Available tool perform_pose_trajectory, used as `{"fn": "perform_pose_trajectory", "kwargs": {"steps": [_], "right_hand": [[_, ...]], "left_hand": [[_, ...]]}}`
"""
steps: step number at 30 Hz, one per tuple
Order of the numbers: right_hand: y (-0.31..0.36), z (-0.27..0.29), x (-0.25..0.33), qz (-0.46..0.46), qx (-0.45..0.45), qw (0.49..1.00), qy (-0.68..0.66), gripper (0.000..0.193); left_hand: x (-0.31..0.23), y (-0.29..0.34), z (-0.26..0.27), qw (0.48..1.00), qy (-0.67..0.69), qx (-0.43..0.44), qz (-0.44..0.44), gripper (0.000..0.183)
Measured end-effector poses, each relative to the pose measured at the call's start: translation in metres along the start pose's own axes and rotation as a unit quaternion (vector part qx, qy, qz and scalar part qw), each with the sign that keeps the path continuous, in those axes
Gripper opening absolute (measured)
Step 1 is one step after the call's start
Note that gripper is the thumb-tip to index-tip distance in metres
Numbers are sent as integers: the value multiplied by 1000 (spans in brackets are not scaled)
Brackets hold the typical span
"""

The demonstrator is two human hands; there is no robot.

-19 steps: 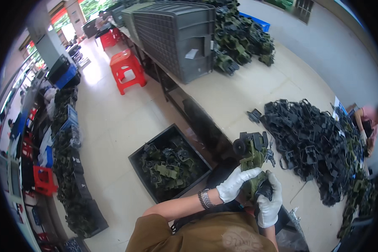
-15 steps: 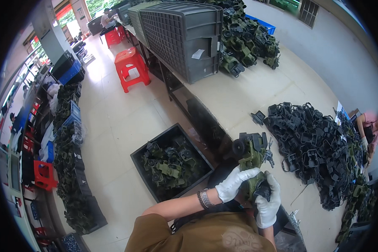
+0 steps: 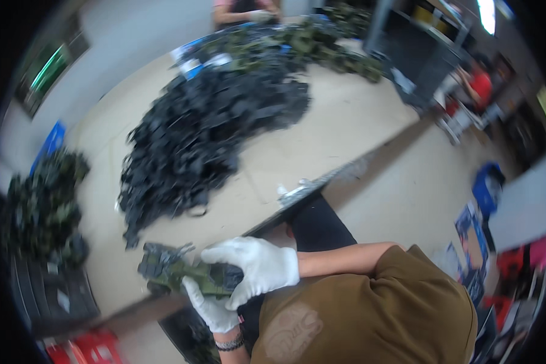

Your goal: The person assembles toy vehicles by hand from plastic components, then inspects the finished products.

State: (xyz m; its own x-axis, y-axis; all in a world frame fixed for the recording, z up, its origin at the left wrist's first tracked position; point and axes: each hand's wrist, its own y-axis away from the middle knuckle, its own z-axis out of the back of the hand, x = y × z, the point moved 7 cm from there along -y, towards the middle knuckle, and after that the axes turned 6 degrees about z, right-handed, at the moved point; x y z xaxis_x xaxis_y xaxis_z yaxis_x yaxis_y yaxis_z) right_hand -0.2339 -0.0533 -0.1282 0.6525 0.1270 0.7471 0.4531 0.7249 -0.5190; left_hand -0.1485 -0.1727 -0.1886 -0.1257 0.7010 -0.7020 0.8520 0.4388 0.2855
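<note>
Head view: left hand [image 3: 215, 310] nearer, right hand [image 3: 256, 262] pointing left, fingers [image 3: 217, 252] pinching toy vehicle [image 3: 200, 273].

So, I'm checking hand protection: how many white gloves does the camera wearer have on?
2: one on the left hand, one on the right hand, both hands holding the green piece. Neither glove is hidden.

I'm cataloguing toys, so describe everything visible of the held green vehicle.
The green toy vehicle looks like plastic, with dark parts at both ends; blur hides finer detail. It lies lengthwise across the view, near the table. The gloved left hand holds its lower side; the gloved right hand partly covers its right end.
</note>
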Motion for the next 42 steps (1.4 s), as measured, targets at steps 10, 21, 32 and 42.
{"fn": "perform_pose_trajectory", "kwargs": {"steps": [10,21,32,42], "right_hand": [[53,79,-36,-262,-176,879,-357,61],[26,60,-3,10,-30,996,-86,98],[37,58,-35,-89,-104,969,-203,76],[65,119,-60,-187,-240,928,-215,55]], "left_hand": [[44,-24,-12,987,-80,136,33,68],[39,-20,-46,982,-66,178,19,74],[-114,-59,100,990,58,-101,-76,48],[-234,-135,263,984,46,-127,-114,45]]}}
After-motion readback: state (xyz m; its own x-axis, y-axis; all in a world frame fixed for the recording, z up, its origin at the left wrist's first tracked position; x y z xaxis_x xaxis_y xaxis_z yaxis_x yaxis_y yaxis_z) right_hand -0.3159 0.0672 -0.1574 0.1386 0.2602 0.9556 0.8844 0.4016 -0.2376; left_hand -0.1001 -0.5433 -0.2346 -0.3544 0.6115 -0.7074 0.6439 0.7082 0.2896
